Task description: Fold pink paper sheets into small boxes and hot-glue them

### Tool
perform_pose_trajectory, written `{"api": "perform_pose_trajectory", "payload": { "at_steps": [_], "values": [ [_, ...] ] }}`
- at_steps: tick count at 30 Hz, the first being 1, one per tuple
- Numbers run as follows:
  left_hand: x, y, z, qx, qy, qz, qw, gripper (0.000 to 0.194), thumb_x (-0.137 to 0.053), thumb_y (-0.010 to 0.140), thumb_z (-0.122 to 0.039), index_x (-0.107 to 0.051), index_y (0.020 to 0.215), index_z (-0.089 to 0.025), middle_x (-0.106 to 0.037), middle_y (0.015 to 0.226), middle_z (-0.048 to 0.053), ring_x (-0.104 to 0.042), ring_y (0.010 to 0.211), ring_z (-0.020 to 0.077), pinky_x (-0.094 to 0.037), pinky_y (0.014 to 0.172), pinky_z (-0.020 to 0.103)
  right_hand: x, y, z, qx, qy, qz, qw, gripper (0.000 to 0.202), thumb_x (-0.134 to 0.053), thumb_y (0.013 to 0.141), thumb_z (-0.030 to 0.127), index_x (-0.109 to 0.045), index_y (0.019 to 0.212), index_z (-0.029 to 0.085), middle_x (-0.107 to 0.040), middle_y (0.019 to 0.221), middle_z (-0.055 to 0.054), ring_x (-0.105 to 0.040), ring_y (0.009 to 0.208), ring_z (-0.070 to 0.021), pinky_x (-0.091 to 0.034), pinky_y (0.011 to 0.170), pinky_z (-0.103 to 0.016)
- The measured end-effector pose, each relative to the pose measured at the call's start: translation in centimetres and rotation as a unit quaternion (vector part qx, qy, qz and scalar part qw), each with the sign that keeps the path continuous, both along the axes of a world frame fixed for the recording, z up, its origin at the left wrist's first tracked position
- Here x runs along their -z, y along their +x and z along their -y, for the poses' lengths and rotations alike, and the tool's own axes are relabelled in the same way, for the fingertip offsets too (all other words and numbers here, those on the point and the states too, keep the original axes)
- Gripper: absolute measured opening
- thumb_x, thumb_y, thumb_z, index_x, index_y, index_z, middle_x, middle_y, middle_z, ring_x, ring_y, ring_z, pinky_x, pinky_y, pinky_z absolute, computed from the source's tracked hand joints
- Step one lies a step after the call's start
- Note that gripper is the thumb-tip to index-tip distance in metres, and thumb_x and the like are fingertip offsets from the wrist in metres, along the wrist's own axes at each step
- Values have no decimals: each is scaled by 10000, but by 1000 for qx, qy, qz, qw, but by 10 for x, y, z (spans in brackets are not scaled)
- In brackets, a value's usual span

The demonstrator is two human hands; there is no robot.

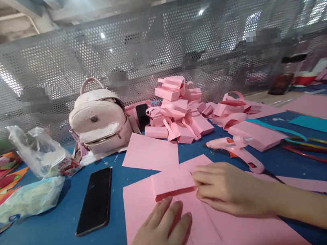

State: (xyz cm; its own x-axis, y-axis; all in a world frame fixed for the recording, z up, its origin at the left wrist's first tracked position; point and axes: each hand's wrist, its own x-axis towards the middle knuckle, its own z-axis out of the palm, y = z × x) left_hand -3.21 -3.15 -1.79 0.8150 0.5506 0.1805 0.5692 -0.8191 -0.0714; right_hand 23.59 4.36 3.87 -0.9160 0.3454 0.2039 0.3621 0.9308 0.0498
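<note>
A folded pink paper box [170, 181] lies over several flat pink sheets [138, 211] in front of me. My right hand [229, 188] has its fingers curled and closed on the right end of this box, and its thumb is hidden. Just below the box's near edge, my left hand [164, 236] rests palm down with its fingers stretched out, nothing gripped in it. Beyond the right hand, a pink hot glue gun [235, 149] lies on its side.
A pile of folded pink paper bags [177, 112] stands at the back beside a pale backpack [99, 119]. At left are a black phone [95, 201] and plastic bags [31, 198]. Hand tools with red and yellow loops [322, 153] lie at right. A perforated metal screen [146, 39] rises behind.
</note>
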Motion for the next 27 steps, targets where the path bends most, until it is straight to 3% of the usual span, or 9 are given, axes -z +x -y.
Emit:
{"api": "perform_pose_trajectory", "payload": {
  "at_steps": [3,10,20,27],
  "values": [
    [1,0,0,-3,-2,11,1000,512,-510,1011,-316,-440,1486,-138,-515,1514,154,-501,1376,372,-501,1091,499,4,0,0,7,18,-9,1000,249,-490,1000,178,-568,763,175,-553,837,-18,-458,766,-172,-272,638,-332],
    [-1,0,1,-4,-12,17,1000,513,-526,1002,-294,-440,1480,-128,-517,1511,157,-507,1370,360,-486,1106,499,1,-6,7,80,-83,-2,993,176,-589,924,119,-593,754,167,-588,863,-17,-518,757,-153,-308,631,-300],
    [0,0,1,0,1,27,1000,484,-496,1023,-321,-457,1467,-133,-538,1491,155,-515,1362,345,-482,1112,477,-2,-6,4,89,-117,2,989,199,-587,890,93,-546,710,165,-560,824,-2,-519,745,-143,-293,617,-287],
    [0,-1,1,4,7,25,1000,492,-485,1033,-341,-448,1477,-132,-531,1498,153,-515,1361,352,-492,1101,478,-4,-3,3,92,-162,-15,982,144,-614,815,59,-598,738,179,-550,821,17,-534,762,-132,-298,622,-276]
  ]
}}
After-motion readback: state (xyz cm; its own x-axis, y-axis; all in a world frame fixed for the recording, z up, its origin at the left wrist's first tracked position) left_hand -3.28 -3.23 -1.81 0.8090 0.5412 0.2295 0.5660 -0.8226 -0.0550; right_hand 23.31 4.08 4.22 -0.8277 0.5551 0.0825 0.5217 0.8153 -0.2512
